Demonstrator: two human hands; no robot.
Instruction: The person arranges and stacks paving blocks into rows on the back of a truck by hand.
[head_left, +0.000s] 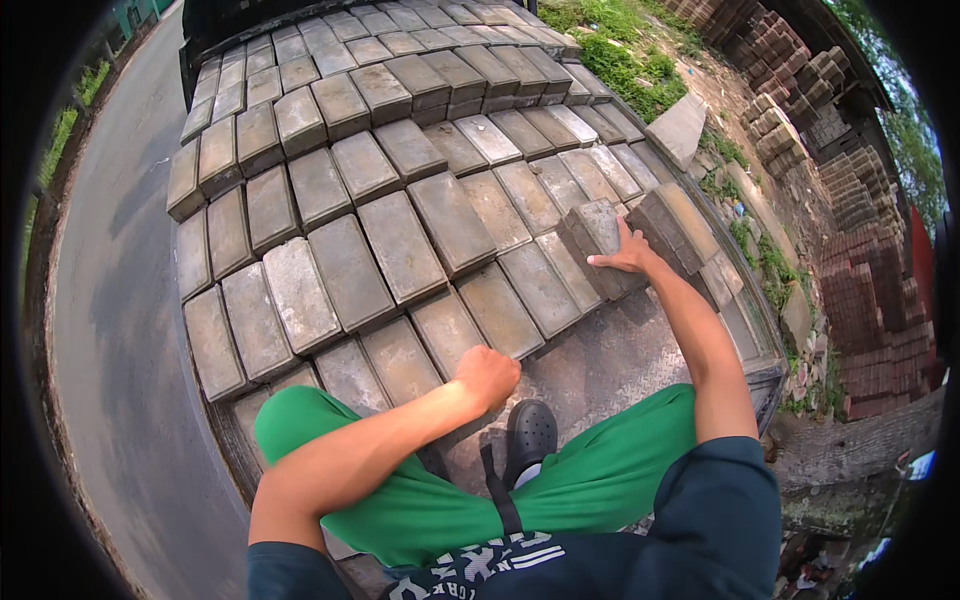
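My right hand point(632, 250) reaches to a grey concrete paving block point(595, 228) on the right side of the stack. Its thumb and fingers are spread across that block's near end and gripping it. The block sits tilted, with its rough dark side showing. Just to its right lies another raised paving block point(690, 222) with a tan top. My left hand point(488, 378) is closed in a fist beside the near edge of the lower blocks point(500, 312). Nothing shows in the fist, though its palm side is hidden.
Rows of paving blocks point(350, 270) in uneven layers cover the truck bed, higher toward the far end. I squat on the metal bed floor point(620, 350), one dark clog point(531, 435) showing. A road point(110, 300) runs along the left. Stacked reddish blocks point(870, 290) stand on the right.
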